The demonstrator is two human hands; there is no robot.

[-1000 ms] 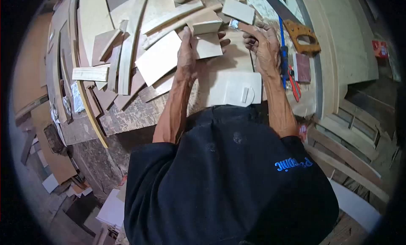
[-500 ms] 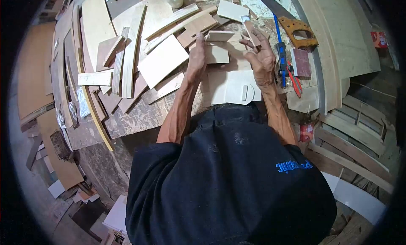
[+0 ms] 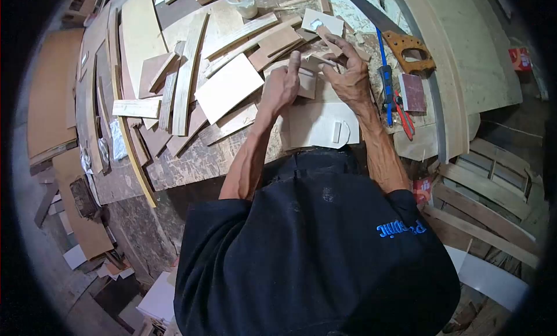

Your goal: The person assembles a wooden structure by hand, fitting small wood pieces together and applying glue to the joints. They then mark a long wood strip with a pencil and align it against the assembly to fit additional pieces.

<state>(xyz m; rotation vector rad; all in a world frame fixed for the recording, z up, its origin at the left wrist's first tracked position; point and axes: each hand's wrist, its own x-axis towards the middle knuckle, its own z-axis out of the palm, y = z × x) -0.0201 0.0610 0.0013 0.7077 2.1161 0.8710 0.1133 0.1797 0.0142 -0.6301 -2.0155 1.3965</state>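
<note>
My left hand is closed around the end of a small flat wood piece, thumb pointing up; its fingers are partly hidden. My right hand pinches a short wooden stick, whose tip is at a white paste blob on a pale board piece. Beneath the hands lies a small wood block. Closer to my body, a pale panel carries a small upright strip and a curved pencil-like line.
Wood offcuts, including a white rectangular board, cover the bench's left side. A plastic cup stands at the back. To the right lie a handsaw, a blue tool, red-handled pliers and a maroon block.
My right hand has moved up and left, bringing the stick's tip down to the pale board with the paste. My left hand has shifted slightly right and nearer to me with the wood piece.
</note>
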